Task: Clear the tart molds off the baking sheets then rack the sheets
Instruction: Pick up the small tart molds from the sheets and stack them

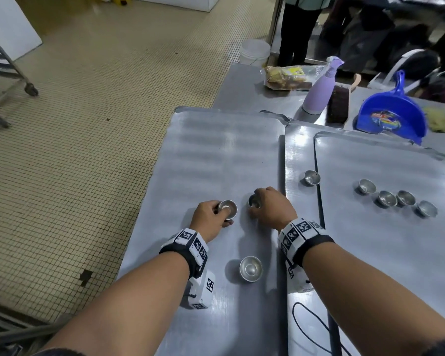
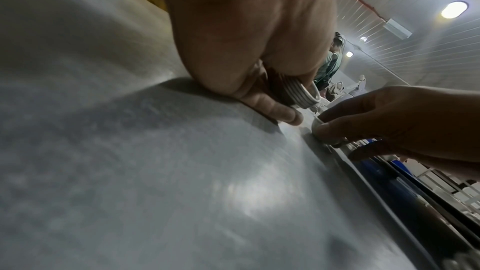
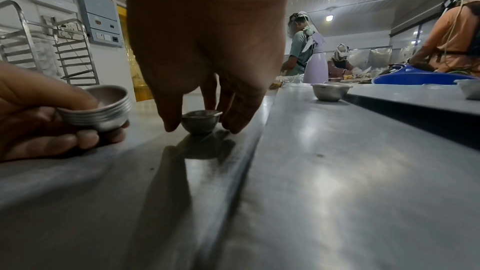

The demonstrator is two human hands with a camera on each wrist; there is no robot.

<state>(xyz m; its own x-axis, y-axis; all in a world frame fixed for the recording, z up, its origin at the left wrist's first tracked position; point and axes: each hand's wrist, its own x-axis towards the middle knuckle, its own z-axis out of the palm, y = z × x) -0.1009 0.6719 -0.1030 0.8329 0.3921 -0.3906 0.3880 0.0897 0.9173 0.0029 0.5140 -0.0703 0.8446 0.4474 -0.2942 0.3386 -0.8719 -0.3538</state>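
Note:
My left hand (image 1: 211, 214) grips a nested stack of metal tart molds (image 1: 228, 208) (image 3: 103, 108) just above the left baking sheet (image 1: 216, 150). Beside it, my right hand (image 1: 267, 204) reaches down over a single mold (image 1: 254, 201) (image 3: 199, 121) that stands on the same sheet, thumb and fingers curled round its sides. Another mold (image 1: 251, 269) sits nearer to me on that sheet. One mold (image 1: 311, 177) rests on the middle sheet (image 1: 298, 155). Several more molds (image 1: 396, 197) lie on the right sheet (image 1: 383, 240).
Behind the sheets stand a lilac spray bottle (image 1: 319, 91), a blue dustpan (image 1: 393, 116), a dark brush (image 1: 339, 104) and a bagged item (image 1: 288, 77). A wheeled tray rack (image 1: 0, 73) stands on the tiled floor at left. People work beyond the table.

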